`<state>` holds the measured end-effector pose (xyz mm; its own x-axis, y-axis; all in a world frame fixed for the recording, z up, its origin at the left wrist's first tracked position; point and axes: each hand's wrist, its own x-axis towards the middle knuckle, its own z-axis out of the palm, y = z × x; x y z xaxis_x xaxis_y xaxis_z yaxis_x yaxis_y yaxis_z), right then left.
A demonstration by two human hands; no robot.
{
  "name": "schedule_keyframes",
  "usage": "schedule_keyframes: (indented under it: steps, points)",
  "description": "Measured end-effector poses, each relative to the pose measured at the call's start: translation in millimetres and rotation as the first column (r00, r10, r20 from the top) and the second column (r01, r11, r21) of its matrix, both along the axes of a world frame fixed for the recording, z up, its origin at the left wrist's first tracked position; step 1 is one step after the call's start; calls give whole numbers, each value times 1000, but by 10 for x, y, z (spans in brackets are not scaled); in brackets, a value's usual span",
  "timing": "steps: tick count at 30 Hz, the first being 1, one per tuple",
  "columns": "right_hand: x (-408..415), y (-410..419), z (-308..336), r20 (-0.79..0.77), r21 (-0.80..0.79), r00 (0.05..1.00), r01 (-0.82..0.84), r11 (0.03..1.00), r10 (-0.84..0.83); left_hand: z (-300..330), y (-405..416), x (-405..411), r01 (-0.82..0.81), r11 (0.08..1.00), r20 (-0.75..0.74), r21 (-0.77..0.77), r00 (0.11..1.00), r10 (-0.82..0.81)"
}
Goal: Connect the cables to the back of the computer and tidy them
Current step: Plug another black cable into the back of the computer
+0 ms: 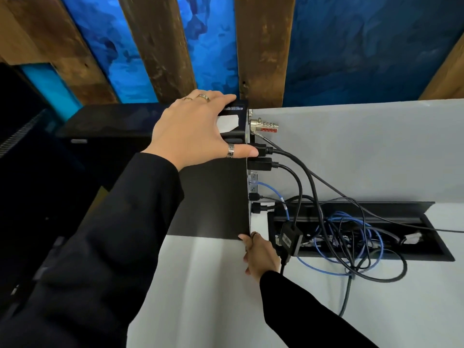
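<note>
**Both hands on computer, cables plugged at rear**

Left hand (193, 129) lay flat across the top of the computer (213, 197), fingers straight and spread, thumb by the uppermost black plug. Right hand (259, 257) gripped the lower rear corner, fingers curled round the edge. Computer stood on the white surface (200, 285). Black cables (301, 172) and a blue cable (273, 189) ran from the rear ports into the open tray (439, 252). A lock (263, 125) hung near the top.

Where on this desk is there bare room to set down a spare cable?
Free: the white desk in front of the computer, between the two sleeves, and the far strip behind the cable tray. Crowded: the tray and the cable loops spilling beside the right hand.
</note>
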<state>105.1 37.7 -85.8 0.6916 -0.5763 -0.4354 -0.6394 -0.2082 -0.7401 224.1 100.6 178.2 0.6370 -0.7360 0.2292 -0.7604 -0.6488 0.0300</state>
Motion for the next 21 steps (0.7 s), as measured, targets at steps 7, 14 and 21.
schedule_keyframes:
  steps: [7, 14, 21]
  points:
    - [22, -15, -54, -11, -53, 999, -54, 997, 53, -21, -14, 2, -15, 1000, 40, -17, 999, 15]
    - [-58, 81, 21, 4, 148, 1000, -14, 989, 14, -7, 1, -44, -24, 999, 37, -28, 999, 25]
    - [-815, 229, 307, 217, 264, 918, -382, 886, 331, -144, 97, -193, 14, 991, 81, -131, 997, -4]
